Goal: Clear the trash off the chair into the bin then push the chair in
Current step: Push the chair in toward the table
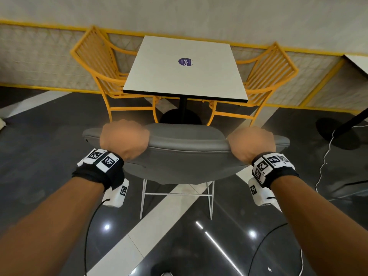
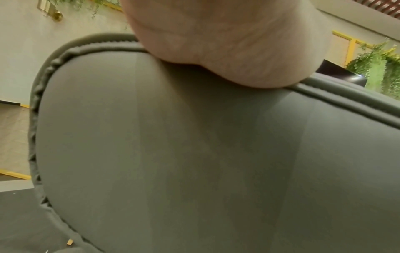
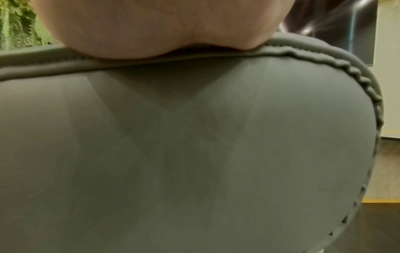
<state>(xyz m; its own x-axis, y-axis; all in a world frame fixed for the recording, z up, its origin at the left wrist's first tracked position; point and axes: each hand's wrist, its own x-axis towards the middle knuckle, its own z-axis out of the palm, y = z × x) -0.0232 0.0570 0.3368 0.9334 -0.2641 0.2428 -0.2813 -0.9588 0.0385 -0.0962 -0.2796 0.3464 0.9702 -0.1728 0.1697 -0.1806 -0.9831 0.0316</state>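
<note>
A grey padded chair with thin white legs stands in front of me, its back turned towards me. My left hand grips the top edge of the backrest on the left, fingers curled over it. My right hand grips the same edge on the right. Each wrist view is filled by the grey backrest, with the heel of the palm pressed on its piped rim. Beyond the chair stands a white square table. The seat is hidden behind the backrest. No trash or bin shows.
Two yellow metal chairs sit at the table's left and right sides. The table's black pedestal base lies just past the grey chair. Another black table base and a white cable are on the dark floor at right.
</note>
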